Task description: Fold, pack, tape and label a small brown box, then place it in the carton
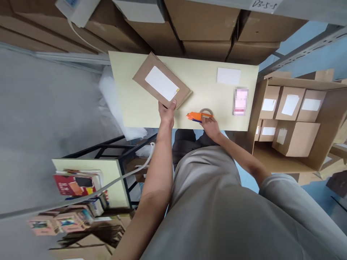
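A flat brown cardboard box [141, 74] with a white label [162, 83] lies at a slant on the pale table [203, 94]. My left hand [166, 113] grips its near edge, the thumb on top and the other fingers partly hidden beneath. To the right, my right hand [210, 127] is closed around an orange tape dispenser [194, 116] with a roll of tape [206, 110] at its far side. The dispenser is at the table's near edge, apart from the box. Part of its handle is covered by my fingers.
A white paper [228, 76] and a blurred-out pink phone-like item [241, 101] lie on the table's right. Cardboard boxes [202, 21] line the shelf behind. At right, a large open carton [282, 164] holds several labelled boxes. A side table [116, 180] with books stands lower left.
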The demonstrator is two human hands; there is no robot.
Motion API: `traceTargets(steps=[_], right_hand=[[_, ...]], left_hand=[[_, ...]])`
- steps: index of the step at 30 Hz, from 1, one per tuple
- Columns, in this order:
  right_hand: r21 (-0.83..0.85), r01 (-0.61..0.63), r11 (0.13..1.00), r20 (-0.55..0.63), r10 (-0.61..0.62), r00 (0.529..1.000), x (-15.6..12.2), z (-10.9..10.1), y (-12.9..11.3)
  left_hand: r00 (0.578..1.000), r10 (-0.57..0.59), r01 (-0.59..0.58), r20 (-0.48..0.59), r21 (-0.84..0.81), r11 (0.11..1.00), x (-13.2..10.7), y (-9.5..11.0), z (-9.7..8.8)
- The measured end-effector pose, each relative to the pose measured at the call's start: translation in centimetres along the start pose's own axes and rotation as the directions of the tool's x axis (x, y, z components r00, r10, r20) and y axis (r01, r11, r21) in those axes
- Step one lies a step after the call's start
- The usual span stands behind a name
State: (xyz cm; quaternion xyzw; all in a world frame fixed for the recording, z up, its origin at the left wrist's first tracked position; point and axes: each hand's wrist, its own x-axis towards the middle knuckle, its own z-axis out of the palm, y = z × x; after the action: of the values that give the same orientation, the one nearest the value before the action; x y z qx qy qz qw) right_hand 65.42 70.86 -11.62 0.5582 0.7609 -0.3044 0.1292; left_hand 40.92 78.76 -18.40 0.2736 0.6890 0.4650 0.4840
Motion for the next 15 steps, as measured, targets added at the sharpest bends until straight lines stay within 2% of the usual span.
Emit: traceTargets(steps=[3,6,9,12,15], right_hand=[[-0.047,-0.081,0.996,-0.006,0.08,0.997,-2.0,-1.5,3.5],[-0.145,-0.131,0.981,-0.02,0.129,0.991,-2.1,-4.1,7.0],[-0.168,-0.127,0.977,-0.04,0.122,0.992,0.8,-7.2,8.6],[-0.183,-0.086,0.979,-0.054,0.077,0.996,5.0,-9.8,8.6],[-0.19,-0.038,0.981,-0.049,0.029,0.998,8.3,-11.2,8.4]], left_hand=[[1.0,-0.019,0.019,0.002,-0.019,1.0,0.1,0.2,-0.2],[0.999,-0.039,0.039,0.021,0.015,0.999,0.1,0.2,-0.1],[0.998,-0.049,0.046,0.049,0.054,0.997,0.0,0.4,0.0],[0.995,-0.047,0.039,0.088,0.094,0.995,0.0,0.7,0.0],[0.987,-0.056,0.035,0.153,0.137,0.99,0.2,1.3,-0.4]])
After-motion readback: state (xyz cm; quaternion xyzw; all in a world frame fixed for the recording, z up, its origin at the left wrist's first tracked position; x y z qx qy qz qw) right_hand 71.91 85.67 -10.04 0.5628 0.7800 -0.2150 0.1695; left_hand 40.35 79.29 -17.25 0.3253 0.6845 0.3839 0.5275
